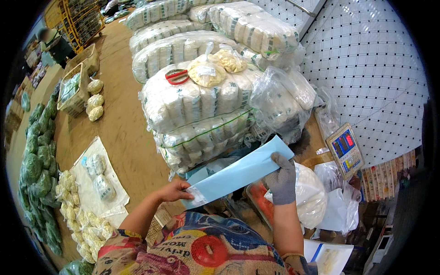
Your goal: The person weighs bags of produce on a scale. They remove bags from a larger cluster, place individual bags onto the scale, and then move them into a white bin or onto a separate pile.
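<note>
A long light-blue sheet point(237, 172), apparently paper or flat plastic, is stretched between my two hands. My bare left hand point(174, 191) pinches its lower left corner, beside a white printed label point(197, 197) on the sheet. At the upper right end, my right hand point(281, 177) in a grey knitted glove grips the edge. A full, whitish plastic bag point(311, 196) stands just right of my gloved hand. Beneath the sheet, part of a red-orange surface point(264, 202) shows; the rest is hidden.
Ahead rises a stack of plastic-wrapped white bales point(196, 103), topped by red-handled scissors point(177, 76) and bags of pale pieces point(207, 73). A digital scale display point(345, 151) stands right. Leftward are a crate point(74, 89), pale bags point(87, 227) and green bags point(39, 165). A person point(56, 46) stands far left.
</note>
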Tool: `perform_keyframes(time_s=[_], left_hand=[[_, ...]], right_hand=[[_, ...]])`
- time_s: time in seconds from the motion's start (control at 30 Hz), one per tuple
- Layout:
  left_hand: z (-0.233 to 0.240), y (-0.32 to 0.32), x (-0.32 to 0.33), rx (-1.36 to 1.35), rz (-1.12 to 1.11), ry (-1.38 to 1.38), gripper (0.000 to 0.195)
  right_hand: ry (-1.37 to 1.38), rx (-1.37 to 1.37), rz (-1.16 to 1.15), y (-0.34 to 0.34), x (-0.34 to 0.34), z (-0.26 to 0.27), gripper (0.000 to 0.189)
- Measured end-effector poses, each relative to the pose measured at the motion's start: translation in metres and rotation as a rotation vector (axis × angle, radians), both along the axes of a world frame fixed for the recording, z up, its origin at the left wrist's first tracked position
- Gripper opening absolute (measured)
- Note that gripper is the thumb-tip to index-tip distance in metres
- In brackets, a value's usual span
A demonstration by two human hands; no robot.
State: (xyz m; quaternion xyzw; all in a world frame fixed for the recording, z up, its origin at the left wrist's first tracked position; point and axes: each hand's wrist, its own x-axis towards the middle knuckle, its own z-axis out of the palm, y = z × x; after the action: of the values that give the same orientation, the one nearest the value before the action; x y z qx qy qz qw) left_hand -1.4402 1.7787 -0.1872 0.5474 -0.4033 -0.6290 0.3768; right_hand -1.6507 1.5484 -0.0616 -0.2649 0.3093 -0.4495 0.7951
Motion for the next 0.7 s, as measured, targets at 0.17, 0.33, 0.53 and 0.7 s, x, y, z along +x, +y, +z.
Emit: perform_keyframes(time_s=[0.17,0.33,0.53,0.7], left_hand=[[-0.011,0.034,0.025,0.274,-0.016,-0.180,0.018],[-0.037,0.080,0.049,0.356,0.023,-0.261,0.020],[-0.056,0.099,0.058,0.355,0.085,-0.027,0.020],[-0.063,0.110,0.060,0.344,0.082,-0.032,0.023]], right_hand=[[-0.018,0.042,-0.040,-0.009,0.004,0.005,0.031],[0.026,0.017,-0.077,-0.012,0.005,0.007,0.031],[-0.015,0.019,-0.043,-0.012,0.016,0.006,0.027],[0.023,0.014,-0.052,-0.014,0.022,0.001,0.033]])
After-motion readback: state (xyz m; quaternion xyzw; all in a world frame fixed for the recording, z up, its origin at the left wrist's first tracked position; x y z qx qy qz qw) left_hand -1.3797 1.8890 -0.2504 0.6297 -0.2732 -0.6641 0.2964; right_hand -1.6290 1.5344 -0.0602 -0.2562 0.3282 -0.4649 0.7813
